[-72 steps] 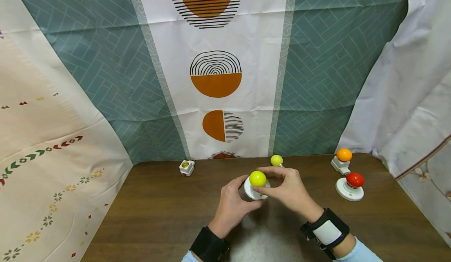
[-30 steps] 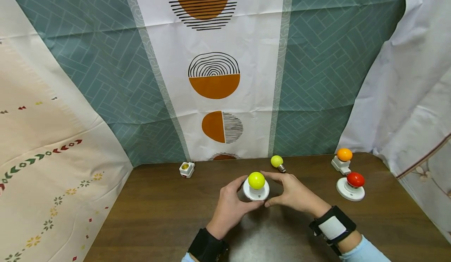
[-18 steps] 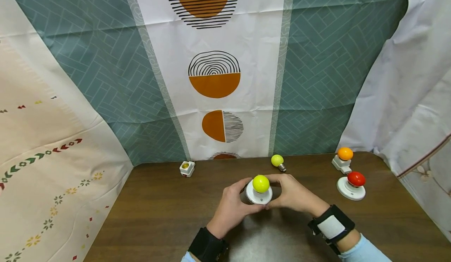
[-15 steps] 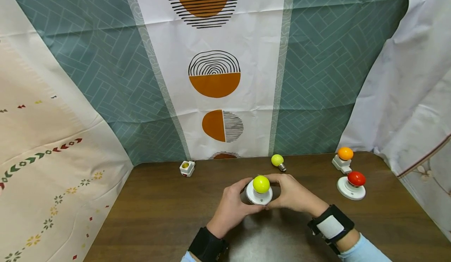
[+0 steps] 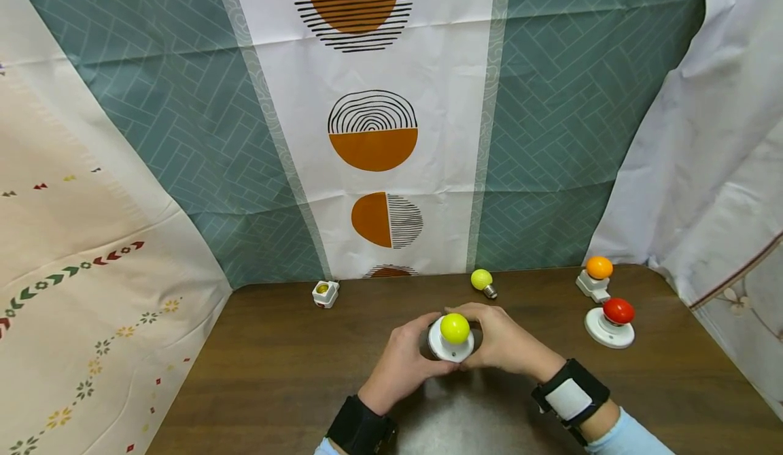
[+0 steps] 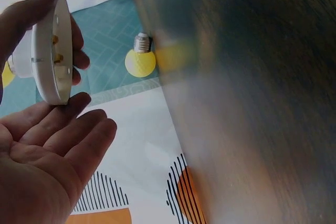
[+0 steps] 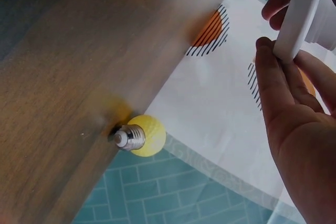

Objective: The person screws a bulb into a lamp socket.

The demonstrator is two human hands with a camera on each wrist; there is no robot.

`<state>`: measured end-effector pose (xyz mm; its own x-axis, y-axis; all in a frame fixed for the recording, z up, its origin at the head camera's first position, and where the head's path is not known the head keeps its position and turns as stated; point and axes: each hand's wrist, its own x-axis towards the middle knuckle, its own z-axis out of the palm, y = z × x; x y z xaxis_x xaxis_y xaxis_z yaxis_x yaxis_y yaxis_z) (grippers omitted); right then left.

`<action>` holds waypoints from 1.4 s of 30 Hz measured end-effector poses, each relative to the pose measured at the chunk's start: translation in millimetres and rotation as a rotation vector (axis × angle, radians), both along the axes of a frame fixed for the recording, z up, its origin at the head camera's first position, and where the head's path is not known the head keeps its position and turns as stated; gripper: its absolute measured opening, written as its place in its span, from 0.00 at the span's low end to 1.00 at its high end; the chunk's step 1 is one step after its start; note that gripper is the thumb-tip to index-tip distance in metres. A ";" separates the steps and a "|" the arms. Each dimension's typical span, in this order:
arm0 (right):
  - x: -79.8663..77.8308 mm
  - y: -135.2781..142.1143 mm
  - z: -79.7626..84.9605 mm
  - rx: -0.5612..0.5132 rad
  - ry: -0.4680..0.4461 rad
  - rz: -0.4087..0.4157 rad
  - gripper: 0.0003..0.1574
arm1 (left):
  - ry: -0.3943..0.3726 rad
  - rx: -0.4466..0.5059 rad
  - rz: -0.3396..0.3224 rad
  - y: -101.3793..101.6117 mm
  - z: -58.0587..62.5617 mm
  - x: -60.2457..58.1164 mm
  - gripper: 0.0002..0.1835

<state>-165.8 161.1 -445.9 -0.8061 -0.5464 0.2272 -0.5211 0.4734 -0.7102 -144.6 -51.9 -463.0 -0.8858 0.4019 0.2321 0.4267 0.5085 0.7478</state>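
Both hands hold a round white lamp holder above the table, with a yellow bulb seated in its top. My left hand grips the base from the left, thumb at the near edge. From the right, my right hand grips the same rim between thumb and fingers. The left wrist view shows the base edge-on, with brass contacts on its underside. In the right wrist view the fingertips touch the white rim. Behind the hands, a second yellow bulb lies on its side, metal screw cap bare.
A small white square lamp holder without a bulb stands at the back left of the brown table. At the right are an orange bulb in a white holder and a red bulb on a round white holder. Cloth hangs behind.
My right hand has moved from beside the yellow bulb to the lamp holder's rim. The holder, with its bulb, has shifted slightly right and towards me. The other bulbs have stayed in place.
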 end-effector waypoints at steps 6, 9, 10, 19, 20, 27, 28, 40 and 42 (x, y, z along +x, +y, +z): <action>1.5 -0.1 -2.0 0.000 -0.036 -0.021 0.49 | -0.017 0.006 -0.032 0.6 -2.7 -0.6 0.41; 1.4 0.7 -3.1 -0.004 -0.059 -0.035 0.49 | -0.029 -0.007 -0.021 1.0 -2.6 -0.7 0.42; 1.3 1.1 -3.5 -0.008 -0.065 -0.041 0.50 | -0.030 -0.013 -0.014 1.1 -2.3 -0.7 0.42; -6.8 12.7 -6.4 -0.096 -0.042 -0.185 0.50 | -0.020 -0.072 0.076 -1.9 -1.4 -4.4 0.40; -8.6 15.1 -6.4 -0.100 -0.024 -0.218 0.49 | -0.014 -0.076 0.090 -2.7 -1.4 -5.2 0.39; -25.0 36.8 -6.2 -0.076 0.077 -0.478 0.52 | 0.040 -0.089 0.204 -9.1 0.0 -10.7 0.34; -27.5 40.4 -7.1 -0.072 0.084 -0.507 0.51 | 0.041 -0.096 0.222 -10.2 0.1 -11.4 0.33; -51.1 76.5 -23.9 -0.036 0.174 -0.818 0.43 | 0.041 -0.126 0.339 -19.7 -1.0 -18.6 0.27; -52.9 81.0 -26.0 -0.034 0.156 -0.853 0.42 | 0.037 -0.133 0.348 -20.7 -2.8 -19.8 0.26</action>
